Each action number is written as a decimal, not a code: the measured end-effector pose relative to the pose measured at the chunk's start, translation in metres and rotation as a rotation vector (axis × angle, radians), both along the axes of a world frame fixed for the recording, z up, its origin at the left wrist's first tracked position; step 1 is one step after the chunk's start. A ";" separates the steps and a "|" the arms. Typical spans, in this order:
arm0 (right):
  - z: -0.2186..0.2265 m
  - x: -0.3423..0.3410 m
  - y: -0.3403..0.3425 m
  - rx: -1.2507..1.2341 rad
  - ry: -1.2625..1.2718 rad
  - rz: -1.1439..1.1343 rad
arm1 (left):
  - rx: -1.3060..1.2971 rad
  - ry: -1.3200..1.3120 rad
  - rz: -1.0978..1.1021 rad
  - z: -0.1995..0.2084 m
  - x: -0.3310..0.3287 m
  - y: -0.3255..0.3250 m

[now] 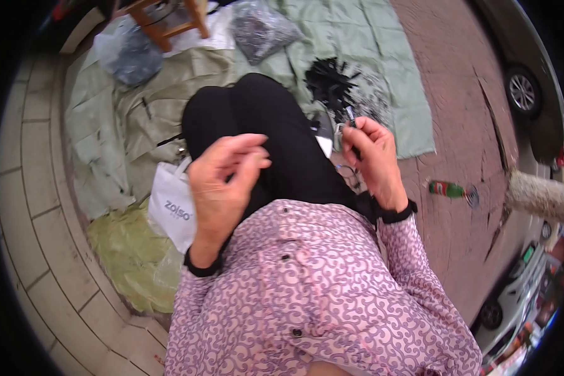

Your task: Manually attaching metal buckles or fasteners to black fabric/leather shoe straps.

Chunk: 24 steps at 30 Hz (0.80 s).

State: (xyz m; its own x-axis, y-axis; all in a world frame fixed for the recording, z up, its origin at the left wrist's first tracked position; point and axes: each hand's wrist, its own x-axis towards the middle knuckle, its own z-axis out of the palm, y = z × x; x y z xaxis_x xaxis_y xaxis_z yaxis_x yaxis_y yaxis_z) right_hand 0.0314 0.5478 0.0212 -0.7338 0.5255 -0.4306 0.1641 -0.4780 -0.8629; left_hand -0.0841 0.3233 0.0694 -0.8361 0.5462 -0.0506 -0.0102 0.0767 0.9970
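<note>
Fingers of the right hand are closed on a small silver-and-black piece, held to the right of the legs, near a heap of black strips on a green sheet. The left hand is held over the left thigh, fingers bent and blurred; whether anything is pinched cannot be told. Beside it, a white bag is seen.

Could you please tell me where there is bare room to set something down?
The reddish-brown pavement is free between the green sheet and the parked car, beyond the green bottle. So is the sheet's right margin, beside the scattered black pieces. It is crowded near the right hand and, farther out, around the wooden stool and plastic bags.
</note>
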 end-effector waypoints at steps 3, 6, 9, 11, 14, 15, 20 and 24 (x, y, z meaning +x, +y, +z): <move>-0.072 0.067 0.063 0.033 -0.220 -0.113 | -0.083 -0.059 0.093 -0.008 -0.010 -0.011; -0.143 0.149 0.085 0.087 -0.500 -0.162 | -0.237 -0.067 0.108 -0.024 -0.022 -0.022; -0.192 0.200 0.081 0.132 -0.708 -0.231 | -0.327 -0.132 0.128 -0.035 -0.029 -0.033; -0.218 0.221 0.079 0.071 -0.730 -0.398 | -0.351 -0.177 0.129 -0.042 -0.032 -0.029; -0.251 0.211 0.075 0.076 -0.701 -0.437 | -0.431 -0.221 0.158 -0.047 -0.036 -0.029; -0.263 0.200 0.076 0.076 -0.684 -0.470 | -0.458 -0.230 0.165 -0.046 -0.040 -0.030; -0.332 0.168 0.122 0.418 -0.751 -0.475 | -0.514 -0.266 0.219 -0.052 -0.051 -0.021; -0.366 0.135 0.147 0.716 -0.845 -0.388 | -0.622 -0.271 0.282 -0.046 -0.050 -0.017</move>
State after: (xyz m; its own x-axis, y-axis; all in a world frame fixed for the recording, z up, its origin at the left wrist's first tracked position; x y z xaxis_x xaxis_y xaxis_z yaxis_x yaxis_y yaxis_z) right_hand 0.1660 0.6950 -0.3452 -0.0935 0.9711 -0.2197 0.7640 -0.0715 -0.6413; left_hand -0.1343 0.3058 0.0235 -0.8547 0.1148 -0.5062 -0.3536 0.5852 0.7297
